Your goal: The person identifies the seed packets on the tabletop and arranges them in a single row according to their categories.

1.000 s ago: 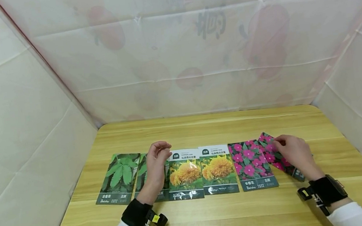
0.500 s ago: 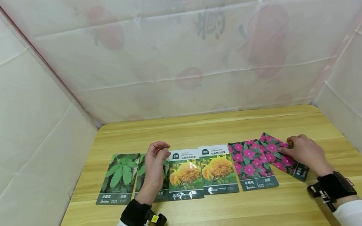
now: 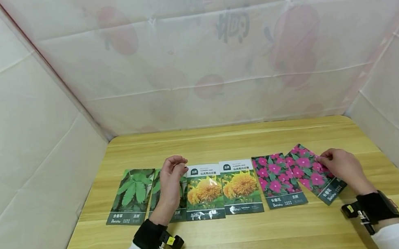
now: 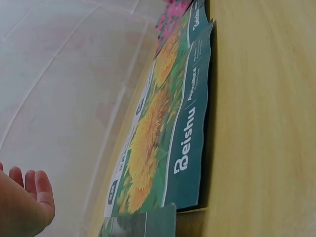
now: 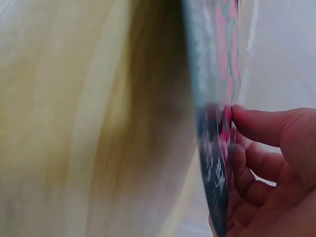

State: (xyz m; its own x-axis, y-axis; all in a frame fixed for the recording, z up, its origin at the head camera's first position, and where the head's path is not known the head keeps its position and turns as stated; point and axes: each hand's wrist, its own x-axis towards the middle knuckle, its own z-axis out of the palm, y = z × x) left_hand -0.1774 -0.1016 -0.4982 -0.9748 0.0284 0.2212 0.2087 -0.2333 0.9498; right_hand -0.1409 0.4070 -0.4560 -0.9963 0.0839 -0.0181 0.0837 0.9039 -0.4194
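Note:
My right hand (image 3: 344, 166) pinches the right edge of a seed packet with pink flowers (image 3: 306, 168), which tilts at the right end of a row. In the right wrist view, thumb and fingers grip this packet (image 5: 212, 143), seen nearly edge-on. Beside it lies another pink-flower packet (image 3: 275, 177). My left hand (image 3: 169, 183) hovers with loosely bent fingers over a green-leaf packet (image 3: 155, 193), partly hiding it; it holds nothing. Two yellow-flower packets, a left one (image 3: 207, 191) and a right one (image 3: 241, 187), lie mid-row. Another green-leaf packet (image 3: 131, 196) forms the left end.
The packets lie side by side on a wooden table (image 3: 235, 243). Pale cloth walls rise behind it (image 3: 185, 60) and on both sides. Each wrist wears a black strap with a small camera.
The right hand has shifted right and turned the rightmost pink-flower packet more upright and face-on, uncovering more of its front. My left hand has stayed almost still.

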